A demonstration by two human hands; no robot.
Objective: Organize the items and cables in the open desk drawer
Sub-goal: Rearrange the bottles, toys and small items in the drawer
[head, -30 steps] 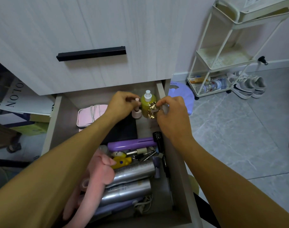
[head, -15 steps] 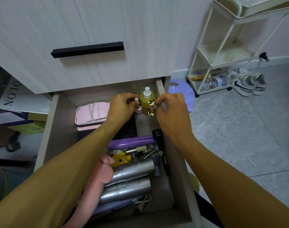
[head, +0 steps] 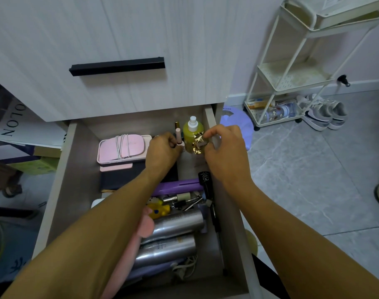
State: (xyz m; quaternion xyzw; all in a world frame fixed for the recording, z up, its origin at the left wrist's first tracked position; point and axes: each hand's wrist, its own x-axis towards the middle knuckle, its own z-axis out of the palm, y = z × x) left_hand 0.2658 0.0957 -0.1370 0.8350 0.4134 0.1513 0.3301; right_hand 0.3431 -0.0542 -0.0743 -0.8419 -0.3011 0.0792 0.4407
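Left hand pinching small pink bottle, right hand gripping gold item. Best to park both upright beside green bottle, snug in drawer corner.

Both hands at the open drawer's back (small bottles pinched)

white wire cart stands by the wall, sneakers beside it on grey floor.
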